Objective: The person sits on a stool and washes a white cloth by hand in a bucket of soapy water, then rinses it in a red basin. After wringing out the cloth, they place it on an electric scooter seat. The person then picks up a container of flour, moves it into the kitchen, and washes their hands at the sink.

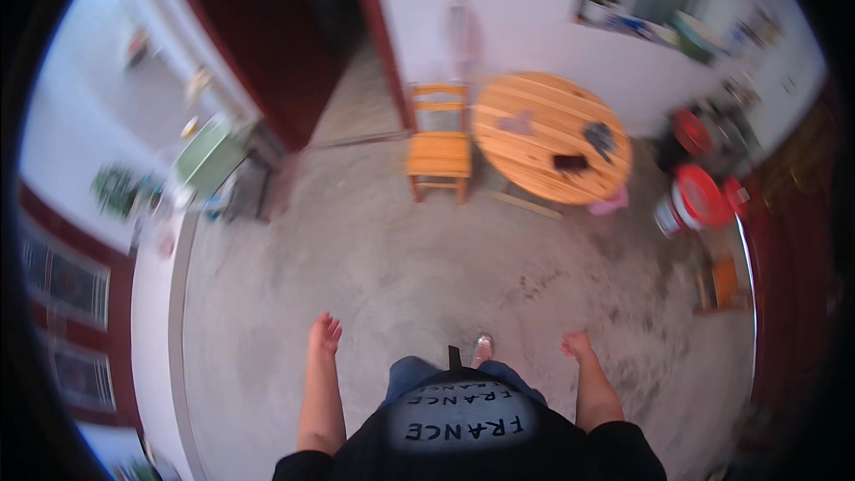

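Observation:
Both my arms hang out from my sides above a concrete floor (401, 267). At the lower left, my left hand (325, 334) holds nothing, its fingers slightly bent and apart. My right hand (577, 345) is at the lower right with its fingers curled; blur hides whether they are fully closed, and no object shows in it. Neither hand touches anything. Ahead of me stand a wooden chair (439, 153) and a round wooden table (534, 107). On the table lie a dark flat object (570, 162), a dark crumpled item (600, 139) and a pale item (516, 123).
A doorway (364, 93) opens left of the chair. A green basin (211, 155) stands at the left beside a low ledge (179, 267). Red-lidded buckets (700, 195) and a small wooden stool (725, 284) are at the right. A window sill (628, 25) holds various items.

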The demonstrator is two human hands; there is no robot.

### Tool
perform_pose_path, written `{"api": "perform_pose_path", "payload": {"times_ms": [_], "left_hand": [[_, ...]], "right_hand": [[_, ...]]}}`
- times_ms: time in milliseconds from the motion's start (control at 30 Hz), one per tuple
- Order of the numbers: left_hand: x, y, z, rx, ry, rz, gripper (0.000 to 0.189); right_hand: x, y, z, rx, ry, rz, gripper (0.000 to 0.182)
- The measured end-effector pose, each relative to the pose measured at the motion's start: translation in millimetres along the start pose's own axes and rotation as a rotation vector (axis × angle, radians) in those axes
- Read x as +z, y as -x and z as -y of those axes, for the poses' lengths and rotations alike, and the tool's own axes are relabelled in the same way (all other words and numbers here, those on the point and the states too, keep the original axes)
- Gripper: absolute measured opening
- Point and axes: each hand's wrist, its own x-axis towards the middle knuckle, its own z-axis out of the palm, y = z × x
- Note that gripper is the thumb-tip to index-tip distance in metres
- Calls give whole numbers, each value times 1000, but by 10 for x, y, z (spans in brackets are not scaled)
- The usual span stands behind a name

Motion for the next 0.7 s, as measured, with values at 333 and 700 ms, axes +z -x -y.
{"api": "perform_pose_path", "payload": {"times_ms": [333, 700], "left_hand": [[342, 346, -599, 37, 173, -219, 30], [-436, -931, -1868, 40, 400, -219, 24]], "right_hand": [[1380, -934, 2239, -158, 78, 336, 13], [2990, -710, 3332, -63, 392, 389, 16]]}}
